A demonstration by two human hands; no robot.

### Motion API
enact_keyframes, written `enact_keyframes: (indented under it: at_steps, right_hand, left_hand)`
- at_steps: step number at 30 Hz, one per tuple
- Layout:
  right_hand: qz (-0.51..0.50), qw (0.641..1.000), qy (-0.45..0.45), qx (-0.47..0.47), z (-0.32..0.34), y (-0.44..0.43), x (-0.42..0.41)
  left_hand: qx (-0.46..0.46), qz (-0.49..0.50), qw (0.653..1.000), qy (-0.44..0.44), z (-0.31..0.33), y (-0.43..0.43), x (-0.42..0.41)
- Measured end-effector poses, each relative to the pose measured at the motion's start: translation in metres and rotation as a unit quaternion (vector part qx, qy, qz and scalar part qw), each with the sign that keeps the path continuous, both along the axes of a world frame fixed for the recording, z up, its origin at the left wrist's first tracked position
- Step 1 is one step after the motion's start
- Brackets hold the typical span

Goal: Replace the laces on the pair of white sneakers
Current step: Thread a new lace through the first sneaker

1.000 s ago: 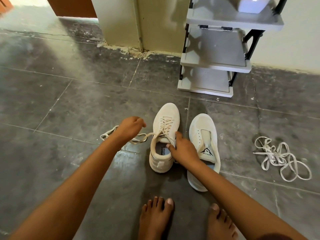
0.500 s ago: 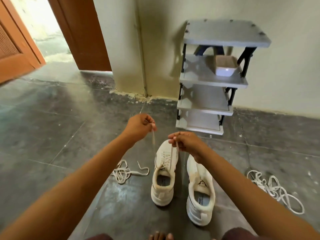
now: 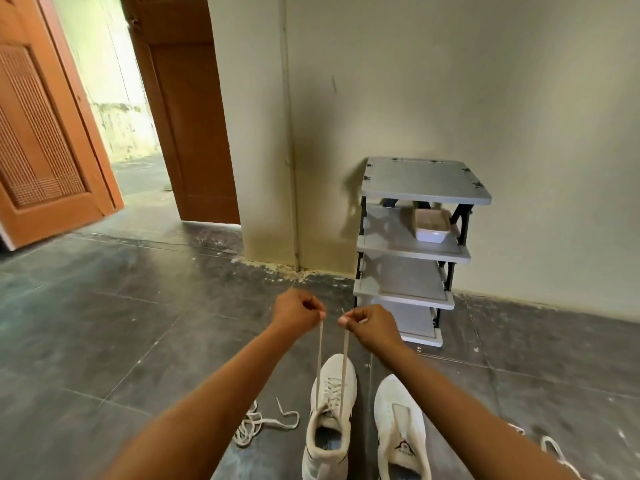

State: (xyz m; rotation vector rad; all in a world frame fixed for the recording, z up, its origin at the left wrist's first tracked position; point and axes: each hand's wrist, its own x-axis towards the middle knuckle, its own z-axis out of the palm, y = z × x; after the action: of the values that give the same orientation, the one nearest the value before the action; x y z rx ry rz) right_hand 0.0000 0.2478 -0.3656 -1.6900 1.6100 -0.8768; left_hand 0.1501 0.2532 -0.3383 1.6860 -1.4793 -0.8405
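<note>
Two white sneakers stand side by side on the dark tiled floor. The left sneaker (image 3: 330, 420) is laced, and its two lace ends (image 3: 332, 362) run taut up to my hands. My left hand (image 3: 299, 311) pinches one end and my right hand (image 3: 370, 325) pinches the other, both held high above the shoe and close together. The right sneaker (image 3: 401, 427) has no lace. A loose lace (image 3: 258, 422) lies in a heap left of the shoes. Another loose lace (image 3: 554, 448) shows partly behind my right forearm.
A small grey shelf rack (image 3: 412, 251) stands against the wall behind the shoes, with a white dish (image 3: 431, 226) on its second shelf. A wall corner (image 3: 266, 168) juts out to its left. An orange door (image 3: 45, 133) stands open at far left.
Both hands have risen and drawn the two lace ends straight up from the left sneaker, coming closer together. The view has tilted up, showing more wall and door.
</note>
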Motion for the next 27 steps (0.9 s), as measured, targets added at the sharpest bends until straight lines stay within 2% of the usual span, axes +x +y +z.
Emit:
enact_keyframes:
  at_steps: [4,9,20,27]
  right_hand:
    - [-0.019,0.995,-0.083,-0.053,-0.008,0.012,0.005]
    - [-0.031,0.990,-0.117,-0.070,-0.007,0.010,0.009]
    - [-0.035,0.988,-0.125,-0.086,-0.014,0.004,0.012]
    - [-0.031,0.988,-0.132,-0.081,-0.014,0.003,0.018]
  left_hand:
    - [-0.009,0.022,0.996,0.092,-0.012,0.007,-0.004]
    - [-0.004,0.015,0.992,0.122,-0.012,0.005,-0.005]
    - [-0.030,0.018,0.995,0.089,-0.012,0.000,-0.008]
    - [-0.046,0.012,0.999,0.022,-0.006,0.000,-0.007]
